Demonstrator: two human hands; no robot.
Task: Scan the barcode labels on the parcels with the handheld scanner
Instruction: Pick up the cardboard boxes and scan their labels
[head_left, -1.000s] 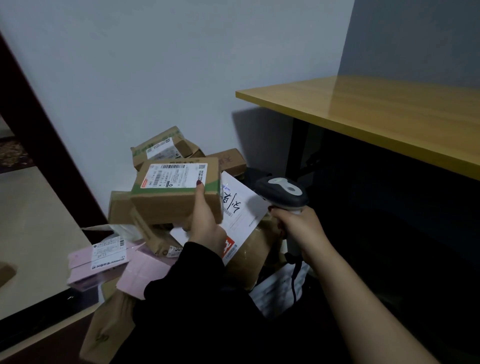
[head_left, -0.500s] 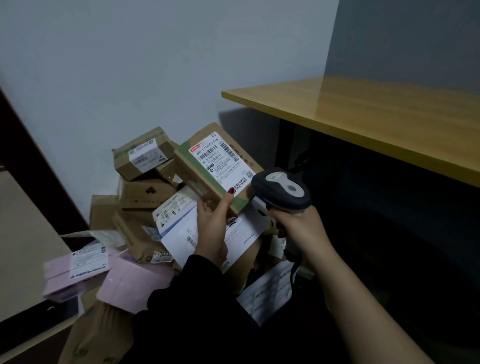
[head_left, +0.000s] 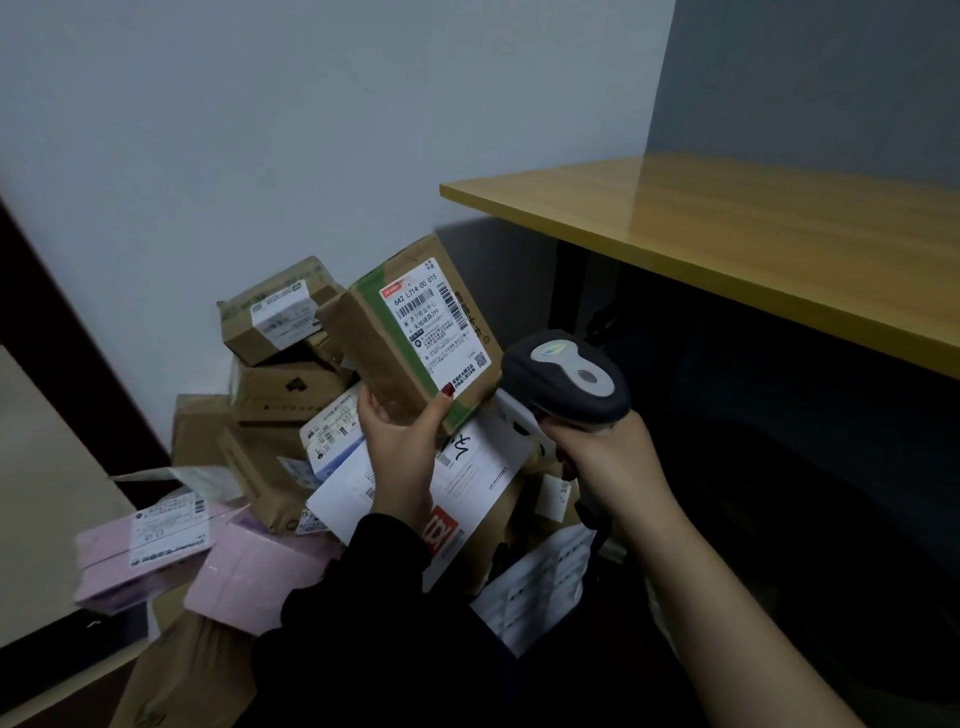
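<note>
My left hand (head_left: 402, 441) grips a brown cardboard parcel (head_left: 374, 358) from below, tilted so its white barcode label (head_left: 435, 325) faces up and toward me. My right hand (head_left: 608, 457) holds the grey handheld scanner (head_left: 566, 379) by its handle, its head just right of the parcel's lower corner and pointing left toward it. Under both hands lies a heap of parcels against the wall, among them a white envelope (head_left: 467, 467) with a barcode.
A yellow tabletop (head_left: 753, 244) juts out at the right, dark space beneath it. Small brown boxes (head_left: 275, 322) are stacked by the wall. Two pink boxes (head_left: 150, 551) lie at the lower left beside a pale ledge (head_left: 41, 499). Paper sheets (head_left: 540, 582) lie low in the pile.
My left hand has lifted the parcel clear of the pile and turned it, so the label now faces the scanner. The scanner has come closer to the parcel.
</note>
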